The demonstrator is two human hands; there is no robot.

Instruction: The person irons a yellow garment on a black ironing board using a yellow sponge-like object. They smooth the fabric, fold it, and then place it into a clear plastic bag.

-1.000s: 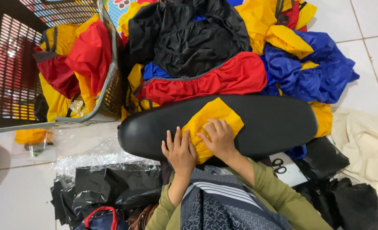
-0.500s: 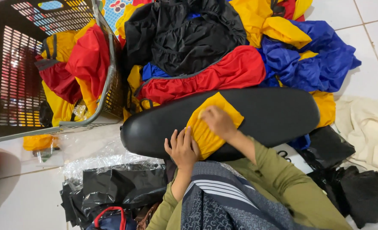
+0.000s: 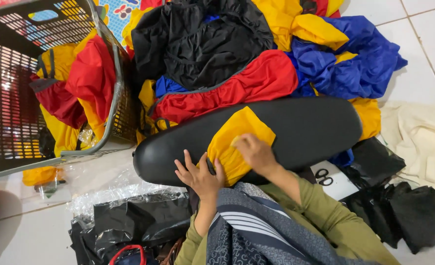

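Note:
A folded yellow cloth [image 3: 232, 140] lies across a long black padded seat [image 3: 305, 125] resting over my lap. My right hand [image 3: 254, 152] presses flat on the cloth's near part, fingers closed together. My left hand [image 3: 200, 174] lies spread on the seat at the cloth's left edge, fingertips touching the fabric. Beyond the seat is a heap of garments: red [image 3: 242, 86], black [image 3: 202, 41], blue [image 3: 345, 64] and yellow [image 3: 296, 19].
A dark plastic laundry basket [image 3: 112, 110] at the left holds red and yellow garments. Clear plastic wrap [image 3: 104, 184] and black bags [image 3: 129, 223] lie at the lower left. A cream cloth [image 3: 418, 142] and black fabric [image 3: 413, 216] sit on the white tiles at right.
My right hand slid from the cloth's middle toward me and now presses its near part. The left hand stays at the left edge. The view shifted slightly.

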